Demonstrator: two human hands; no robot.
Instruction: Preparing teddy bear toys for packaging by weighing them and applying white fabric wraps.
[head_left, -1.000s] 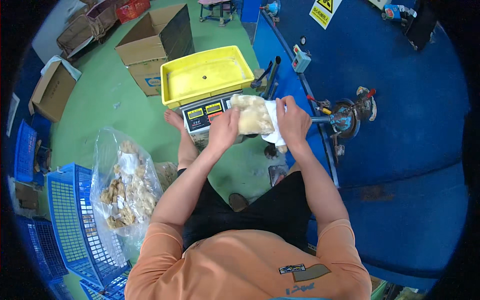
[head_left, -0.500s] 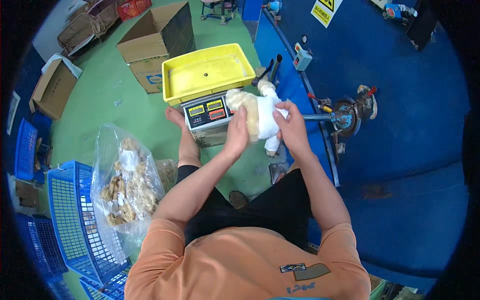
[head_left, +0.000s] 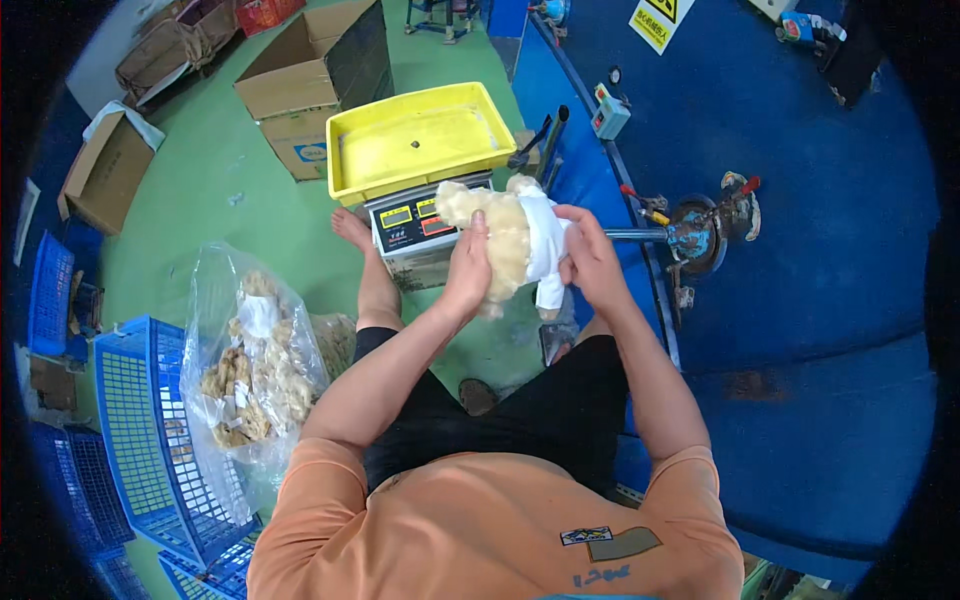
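Between my two hands is a beige plush toy (head_left: 508, 243) in a white shirt, held up in front of the digital scale (head_left: 408, 222). My left hand (head_left: 470, 264) grips its furry lower body, thumb on top. My right hand (head_left: 590, 255) grips the shirt side, its fingers closed on the white cloth. Part of the scale's panel is hidden behind the toy. A yellow tray (head_left: 415, 150) rests on the scale, with a small dark spot at its middle. At my left stands a clear plastic bag (head_left: 215, 290) of similar beige plush toys, some with white cloth.
A blue plastic basket (head_left: 135, 420) stands beside the bag. Open cardboard boxes (head_left: 290, 125) sit farther off on the green floor (head_left: 210, 215). To the right is a large blue machine (head_left: 800, 270) with a metal pipe (head_left: 638, 235) reaching toward my right hand.
The plush toy has been turned in my hands, so more beige fur shows and its white sleeve points lower. Both hands stay on it and have shifted only slightly.
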